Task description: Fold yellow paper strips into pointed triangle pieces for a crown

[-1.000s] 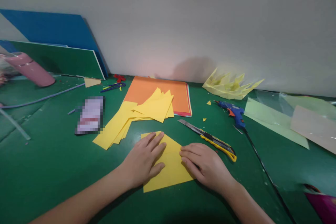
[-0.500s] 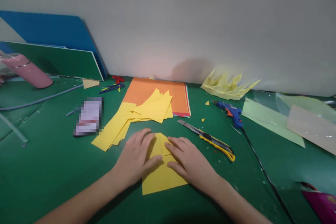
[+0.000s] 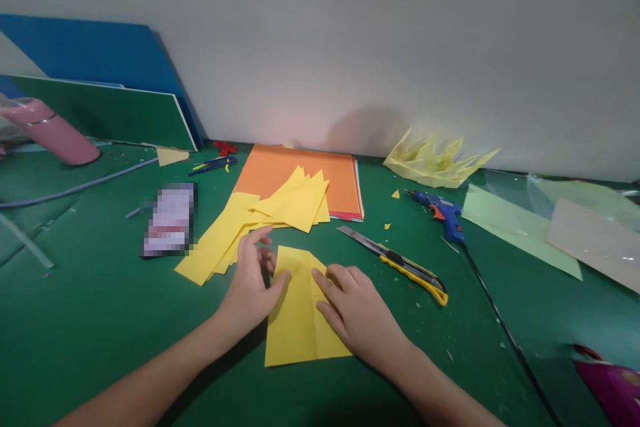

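"Yellow paper sheet (image 3: 291,320), creased lengthwise: where does it lie?"

"On the green desk (image 3: 100,320), on the near side of the orange sheet stack (image 3: 300,170). Every other place can be read from that stack."

"And the left grip (image 3: 250,287)?"

"Half open, its thumb at the sheet's left edge and its fingers curled just past that edge. Whether it pinches the paper, nobody could tell."

"The right grip (image 3: 363,313)?"

"Open and palm down, its fingers slightly spread on the sheet's right part, closed around nothing."

"What surrounds the stack?"

"A fan of pointed yellow paper strips (image 3: 215,247) rests partly on it and runs off its near left corner. The utility knife with a yellow-edged handle (image 3: 395,263) lies off the near right corner, its blade bare. Right of the stack are a blue glue gun with an orange trigger (image 3: 450,220) and, nearer the wall (image 3: 300,47), a spiky pale yellow paper piece (image 3: 435,163)."

"To its left?"

"A pixelated phone-like thing (image 3: 170,217), with a pink cylindrical bottle (image 3: 57,133) farther out, tilted before the dark green board (image 3: 115,113)."
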A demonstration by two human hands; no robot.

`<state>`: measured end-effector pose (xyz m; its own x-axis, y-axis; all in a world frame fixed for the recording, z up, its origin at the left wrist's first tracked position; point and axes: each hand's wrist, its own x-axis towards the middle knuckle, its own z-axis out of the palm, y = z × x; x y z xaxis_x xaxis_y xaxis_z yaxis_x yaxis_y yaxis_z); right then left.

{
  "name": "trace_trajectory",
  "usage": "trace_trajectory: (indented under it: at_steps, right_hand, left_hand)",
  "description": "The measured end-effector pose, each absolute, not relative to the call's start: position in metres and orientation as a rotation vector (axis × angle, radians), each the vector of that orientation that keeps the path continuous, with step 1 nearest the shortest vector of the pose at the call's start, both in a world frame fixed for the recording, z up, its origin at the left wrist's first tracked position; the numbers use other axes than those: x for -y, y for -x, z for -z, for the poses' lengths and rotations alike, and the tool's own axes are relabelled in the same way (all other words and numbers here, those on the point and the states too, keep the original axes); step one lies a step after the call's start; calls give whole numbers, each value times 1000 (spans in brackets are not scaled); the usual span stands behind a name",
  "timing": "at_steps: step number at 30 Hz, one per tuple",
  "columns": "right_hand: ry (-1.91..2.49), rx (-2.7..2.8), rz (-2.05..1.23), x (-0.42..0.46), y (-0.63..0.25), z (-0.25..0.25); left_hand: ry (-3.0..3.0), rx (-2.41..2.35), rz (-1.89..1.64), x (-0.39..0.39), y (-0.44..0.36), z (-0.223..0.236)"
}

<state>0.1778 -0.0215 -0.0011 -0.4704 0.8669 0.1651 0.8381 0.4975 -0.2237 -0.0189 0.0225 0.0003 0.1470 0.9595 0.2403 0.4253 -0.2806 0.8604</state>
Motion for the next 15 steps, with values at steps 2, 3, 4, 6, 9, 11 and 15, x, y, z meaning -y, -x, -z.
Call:
trace_trajectory:
  at_steps: [2,3,4,6,9,11,15]
  right_hand:
    - [1452,2502,-150,21,-178,0]
    - [1442,2507,-146,21,-178,0]
    - [1426,2513,-147,21,-178,-1]
    - [1382,2520,-164,21,-180,-2]
    - [1339,2528,-208,20,-184,-4]
    - [1334,2527,-230,20,-186,-4]
    - [1342,2519,-259,19,-187,-4]
  left_hand:
    - [-1676,-1274,-1112,-23,16,2]
    - [-1634,-1258,-1100,-24,16,3]
    - [-1610,-1247,-1078,-25,16,3]
    - [-1618,-1239,-1022,-27,17,3]
    - [-1750,-1220,-950,-28,19,1]
    - [-1911,-1198,-921,-28,21,-1]
    - [-2252,-1098,-887,-27,24,-4]
